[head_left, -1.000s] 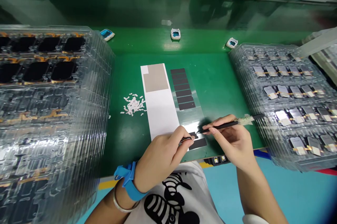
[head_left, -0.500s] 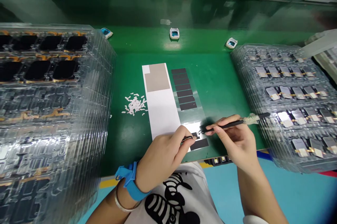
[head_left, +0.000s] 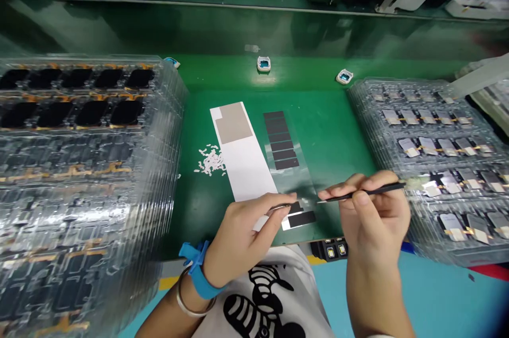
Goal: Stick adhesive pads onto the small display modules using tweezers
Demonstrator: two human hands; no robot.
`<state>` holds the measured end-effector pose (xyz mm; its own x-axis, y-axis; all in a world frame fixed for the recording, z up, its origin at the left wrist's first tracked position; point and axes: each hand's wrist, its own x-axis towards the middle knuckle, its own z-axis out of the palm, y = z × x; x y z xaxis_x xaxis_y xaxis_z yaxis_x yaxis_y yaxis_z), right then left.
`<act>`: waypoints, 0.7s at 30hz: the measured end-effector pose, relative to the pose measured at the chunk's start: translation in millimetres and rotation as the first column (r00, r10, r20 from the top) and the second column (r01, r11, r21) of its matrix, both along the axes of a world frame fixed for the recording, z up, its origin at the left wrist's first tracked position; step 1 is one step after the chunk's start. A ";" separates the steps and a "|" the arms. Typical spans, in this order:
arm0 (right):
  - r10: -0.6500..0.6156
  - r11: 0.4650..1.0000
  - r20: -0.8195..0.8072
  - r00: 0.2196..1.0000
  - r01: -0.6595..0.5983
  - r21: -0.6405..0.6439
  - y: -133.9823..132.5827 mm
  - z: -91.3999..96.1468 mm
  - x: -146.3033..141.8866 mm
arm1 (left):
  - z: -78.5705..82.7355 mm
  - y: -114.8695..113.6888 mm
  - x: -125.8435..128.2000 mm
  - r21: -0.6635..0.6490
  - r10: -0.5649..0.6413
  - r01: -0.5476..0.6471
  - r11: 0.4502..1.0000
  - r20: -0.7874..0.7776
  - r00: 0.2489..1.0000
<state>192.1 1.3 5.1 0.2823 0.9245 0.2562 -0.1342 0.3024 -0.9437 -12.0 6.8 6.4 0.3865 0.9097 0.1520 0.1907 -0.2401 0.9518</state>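
Observation:
My left hand (head_left: 242,234) pinches a small flat dark part (head_left: 283,206) just above a clear strip (head_left: 292,168) that carries several dark rectangular stickers (head_left: 281,140). My right hand (head_left: 371,216) is closed round black tweezers (head_left: 360,193), whose tip points left and hangs a short way right of the part, apart from it. One dark sticker (head_left: 301,218) lies on the strip below my left fingertips. A white backing sheet (head_left: 246,163) with a grey patch lies beside the strip.
Tall stacks of clear trays stand on the left (head_left: 79,179) and on the right (head_left: 437,158), the right one filled with small parts. A pile of white scraps (head_left: 210,160) lies on the green table (head_left: 330,131). Three small blue-and-white housings (head_left: 263,64) sit farther back.
The tweezers' tip has lifted off the sticker and moved right, away from my left fingers. The view has tilted up, showing more of the far bench.

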 end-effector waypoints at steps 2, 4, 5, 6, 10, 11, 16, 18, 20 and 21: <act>0.011 0.997 -0.001 1.000 -0.011 0.080 0.1 12.1 -16.6 | 5.3 0.4 -4.9 0.006 0.042 -0.042 0.999 0.057 0.998; 0.023 0.991 0.008 1.000 -0.024 0.134 0.2 20.3 -31.9 | 9.4 1.2 -10.9 0.028 0.074 -0.078 0.997 0.111 0.991; 0.042 0.987 0.013 0.999 -0.044 0.155 0.8 22.4 -38.5 | 10.6 1.8 -13.9 0.043 0.084 -0.091 0.995 0.137 0.987; 0.070 0.981 0.017 0.997 -0.072 0.178 1.8 23.1 -44.2 | 11.2 2.4 -16.7 0.057 0.091 -0.101 0.993 0.160 0.983; 0.159 0.953 0.007 0.987 -0.156 0.260 8.8 17.0 -58.7 | 8.7 5.3 -22.6 0.055 0.099 -0.110 0.992 0.174 0.980; 0.161 0.950 0.003 0.987 -0.156 0.270 10.6 14.6 -60.3 | 7.2 6.2 -22.7 0.046 0.102 -0.111 0.993 0.163 0.981; 0.156 0.954 -0.016 0.988 -0.147 0.262 13.1 8.9 -62.3 | -1.2 9.7 -20.6 0.059 0.129 -0.139 0.988 0.149 0.980; 0.139 0.956 -0.012 0.990 -0.131 0.262 12.1 9.5 -63.4 | -3.6 9.7 -20.1 0.078 0.149 -0.162 0.984 0.146 0.978; 0.121 0.957 0.001 0.993 -0.117 0.264 11.1 10.3 -65.8 | -5.0 9.0 -20.0 0.084 0.175 -0.186 0.979 0.123 0.977; 0.117 0.957 0.010 0.993 -0.116 0.267 10.6 10.6 -67.4 | -5.5 8.5 -20.0 0.084 0.191 -0.201 0.976 0.108 0.976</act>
<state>124.7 11.9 15.7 0.1792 0.8496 0.4960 -0.1891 0.5245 -0.8301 -32.0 15.3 0.9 0.1809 0.9461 0.2685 0.1492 -0.2963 0.9434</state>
